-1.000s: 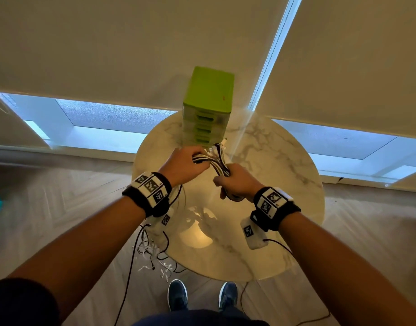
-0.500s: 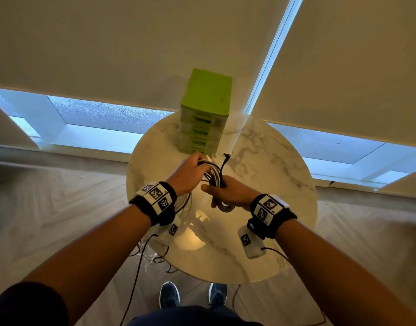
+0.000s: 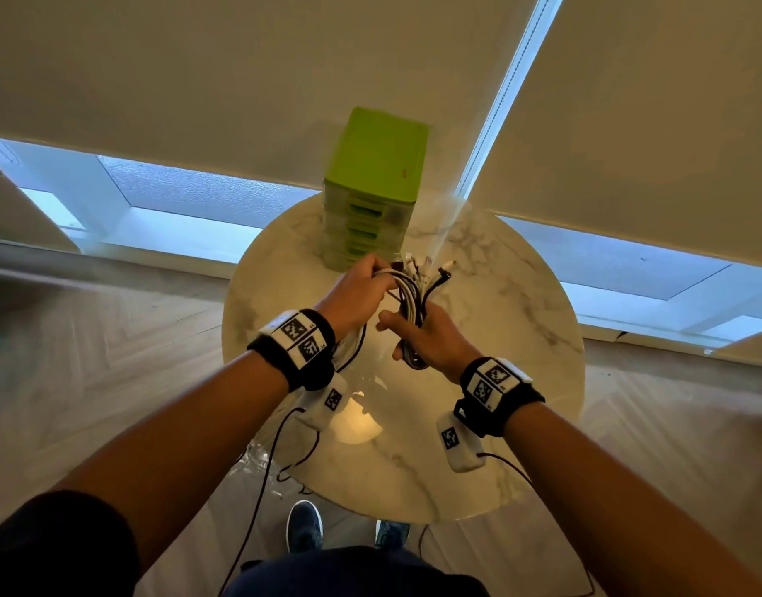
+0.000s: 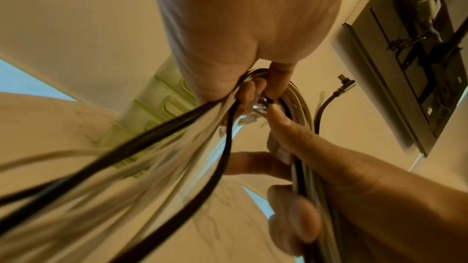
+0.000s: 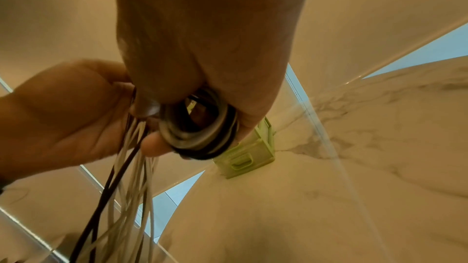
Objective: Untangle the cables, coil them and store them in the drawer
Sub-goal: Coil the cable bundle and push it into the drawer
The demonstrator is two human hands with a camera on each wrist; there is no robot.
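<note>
Coiling in hand, drawers shut.
Head view, centre frame: left hand (image 3: 357, 290) and right hand (image 3: 430, 342) both clutch the cable bundle (image 3: 407, 295) above the marble table (image 3: 521, 338), just before the green drawer unit (image 3: 374, 187). Left wrist: fingers feed loose strands. Right wrist: fist clamps the coil (image 5: 200, 129). Next, I reckon: wind in the slack.

No legible words, brand names or numbers appear in any view. The only signs are black-and-white square coded markers: two on the left wristband (image 3: 299, 336), two on the right wristband (image 3: 490, 382), and one each on the small white units hanging below the left wrist (image 3: 332, 399) and the right wrist (image 3: 450, 438); their patterns carry no readable characters. A small red mark on the top of the green drawer unit (image 3: 381, 157) is too blurred to read.
</note>
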